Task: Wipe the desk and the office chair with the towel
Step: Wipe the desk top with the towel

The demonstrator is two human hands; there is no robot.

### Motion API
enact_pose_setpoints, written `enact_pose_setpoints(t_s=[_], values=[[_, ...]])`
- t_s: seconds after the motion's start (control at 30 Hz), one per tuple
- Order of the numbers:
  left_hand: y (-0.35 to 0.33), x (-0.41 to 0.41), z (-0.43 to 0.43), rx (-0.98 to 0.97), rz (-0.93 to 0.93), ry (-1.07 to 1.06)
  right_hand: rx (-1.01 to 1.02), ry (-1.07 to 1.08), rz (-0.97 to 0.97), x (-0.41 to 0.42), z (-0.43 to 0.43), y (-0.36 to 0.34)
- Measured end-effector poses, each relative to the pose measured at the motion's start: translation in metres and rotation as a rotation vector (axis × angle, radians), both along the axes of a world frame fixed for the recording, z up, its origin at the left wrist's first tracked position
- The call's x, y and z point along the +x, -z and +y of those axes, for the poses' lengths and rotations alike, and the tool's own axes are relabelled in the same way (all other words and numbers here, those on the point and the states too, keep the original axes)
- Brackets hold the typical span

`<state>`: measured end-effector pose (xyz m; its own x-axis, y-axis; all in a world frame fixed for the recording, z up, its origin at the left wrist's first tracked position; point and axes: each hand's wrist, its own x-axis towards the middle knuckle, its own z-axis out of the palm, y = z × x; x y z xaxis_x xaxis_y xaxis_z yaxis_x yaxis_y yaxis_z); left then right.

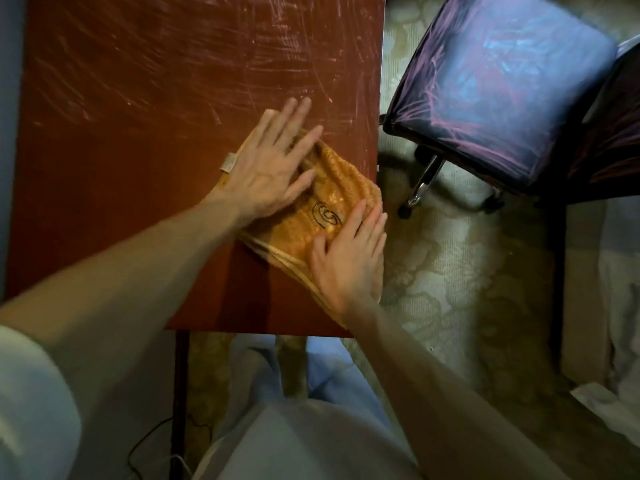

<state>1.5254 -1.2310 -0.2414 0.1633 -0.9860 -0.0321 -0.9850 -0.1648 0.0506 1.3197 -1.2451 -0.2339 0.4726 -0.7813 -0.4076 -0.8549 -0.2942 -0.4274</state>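
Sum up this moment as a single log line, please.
step: desk wipe | left hand: flat on towel | right hand: flat on towel | towel: at desk's right edge | chair: beside desk, untouched

No words or numbers can be read; the towel point(332, 188) bears a dark stitched spiral emblem point(326, 216), without letters, just left of the fingers point(369, 220) of the right hand point(346, 261); a pale tag point(229, 163) by the left hand point(273, 168) is illegible.
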Motion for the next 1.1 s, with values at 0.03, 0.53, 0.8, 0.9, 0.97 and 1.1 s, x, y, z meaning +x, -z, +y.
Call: enact_pose_setpoints(t_s=[0.03,0.53,0.8,0.9,0.97,1.1], values=[[0.001,0.01,-0.001,0.072,-0.005,0.131,-0.017,-0.011,0.057,0.005,0.006,0.003],[0.026,-0.072,0.085,0.002,0.131,-0.617,-0.338,-0.691,0.083,0.013,-0.066,0.031],[0.005,-0.058,0.093,0.218,0.091,-0.492,-0.344,-0.581,-0.005,0.014,-0.074,0.015],[0.0,-0.019,0.105,0.186,-0.022,-0.061,-0.356,-0.273,0.08,0.022,-0.05,0.021],[0.004,-0.008,0.103,0.206,-0.025,0.149,-0.347,-0.231,0.119,0.032,-0.043,0.024],[0.018,-0.007,0.098,0.162,0.061,0.164,-0.41,-0.209,0.13,0.04,-0.043,0.034]])
